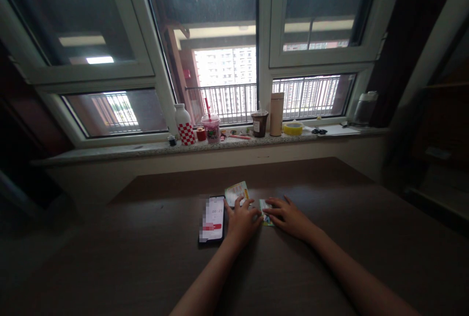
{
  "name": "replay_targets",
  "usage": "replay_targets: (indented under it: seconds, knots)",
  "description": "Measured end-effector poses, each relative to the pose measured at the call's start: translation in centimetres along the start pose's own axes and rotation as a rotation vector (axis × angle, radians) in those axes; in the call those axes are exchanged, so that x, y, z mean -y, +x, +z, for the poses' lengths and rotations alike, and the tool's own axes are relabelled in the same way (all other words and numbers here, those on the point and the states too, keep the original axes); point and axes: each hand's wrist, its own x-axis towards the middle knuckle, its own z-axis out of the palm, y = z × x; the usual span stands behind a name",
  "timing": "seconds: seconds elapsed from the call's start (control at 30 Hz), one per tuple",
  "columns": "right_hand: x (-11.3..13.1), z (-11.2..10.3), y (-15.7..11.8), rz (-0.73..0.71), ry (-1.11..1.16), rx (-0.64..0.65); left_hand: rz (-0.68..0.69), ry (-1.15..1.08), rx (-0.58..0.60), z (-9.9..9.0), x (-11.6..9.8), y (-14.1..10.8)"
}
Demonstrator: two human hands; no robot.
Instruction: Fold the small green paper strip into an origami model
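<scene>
Small printed card [268,222] lies on table [139,262], right of phone [216,216], partly under R hand [292,218], fingers loosely spread. L hand [242,223], nearer phone, is curled; can't tell if pinching. Card's prob. light, thin, bendy, slick-ish; best pinched by edges.

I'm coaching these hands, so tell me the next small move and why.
Perhaps press the printed piece steady with the right hand, since that hand's fingers lie over it while the left hand has fingertips close by its left edge.
</scene>
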Motion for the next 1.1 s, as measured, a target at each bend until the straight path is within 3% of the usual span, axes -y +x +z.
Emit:
replay_targets:
  seconds: [0.3,0.43,0.67,0.83,1.1]
  knots:
    - [-0.1,0.1,0.0,0.013,0.022,0.006,0.062,0.005,0.081,0.3,1.0,0.6]
    - [-0.5,0.7,0.0,0.03,0.088,-0.019,0.024,0.029,0.087,0.3,1.4,0.7]
    - [-2.0,1.7,1.5,0.148,0.433,-0.276,-0.082,0.054,0.154,-0.3,1.2,1.0]
    - [-2.4,2.1,2.0,0.208,0.387,-0.338,-0.098,0.079,0.18,-0.6,1.1,1.0]
    - [-2.6,2.7,1.8,0.237,0.269,-0.309,-0.113,0.095,0.18,-0.3,1.2,1.0]
